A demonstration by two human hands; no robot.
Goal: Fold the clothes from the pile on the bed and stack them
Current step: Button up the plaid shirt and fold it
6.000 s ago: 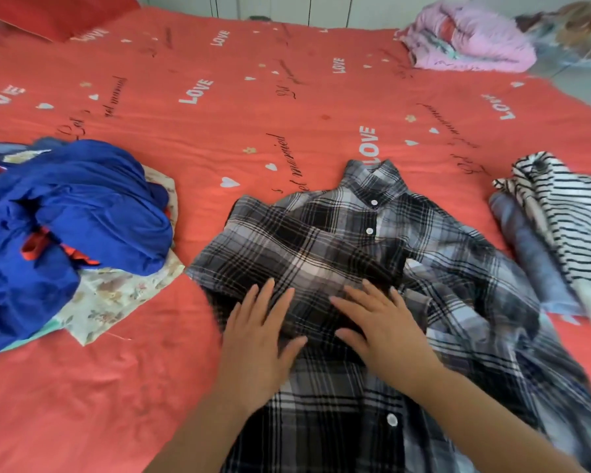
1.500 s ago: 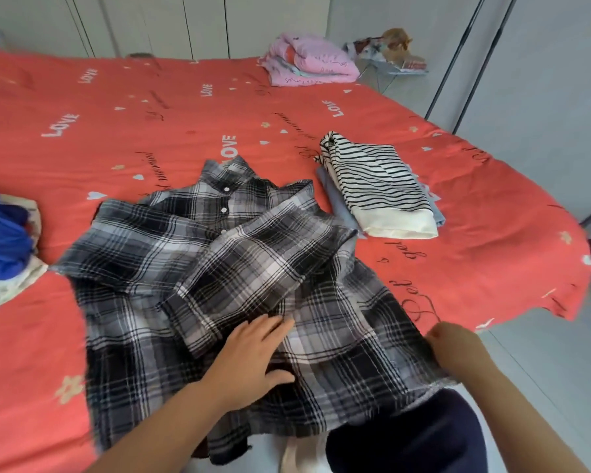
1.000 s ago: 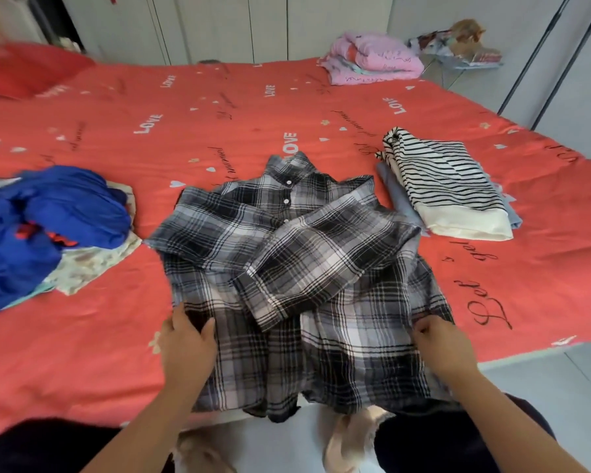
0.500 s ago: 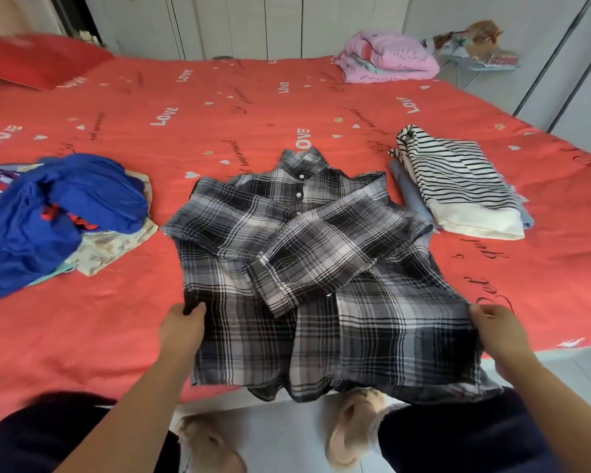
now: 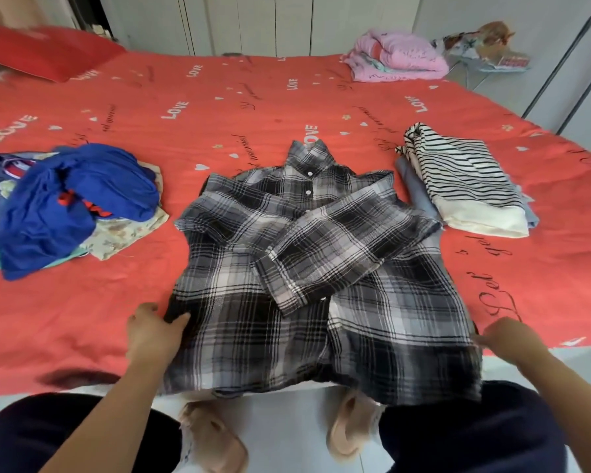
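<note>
In the head view, the plaid shirt (image 5: 321,268) lay face up on the near part of the red bed (image 5: 253,107), with its collar pointing away from the person. Both sleeves were folded across the chest, the right one on top, and the hem hung a little over the edge of the bed.

The left hand (image 5: 151,332) gripped the lower left side of the shirt. Its thumb lay on top of the cloth and the other fingers were curled under the edge. The right hand (image 5: 509,339) was at the lower right side. Its fingers closed on the edge of the cloth there, though blur hid how they lay.

To the left of the shirt, apart from it, was the pile (image 5: 75,199) of unfolded clothes, with a blue garment on top and a flowered cloth under it. To the right, just beside the shirt, a folded striped top (image 5: 464,186) rested on a folded grey-blue garment (image 5: 415,189).

At the far side of the bed there were a pink bundle (image 5: 400,56) and a red pillow (image 5: 45,49). Under the hem, two beige slippers (image 5: 215,438) stood on the pale floor (image 5: 287,431).
</note>
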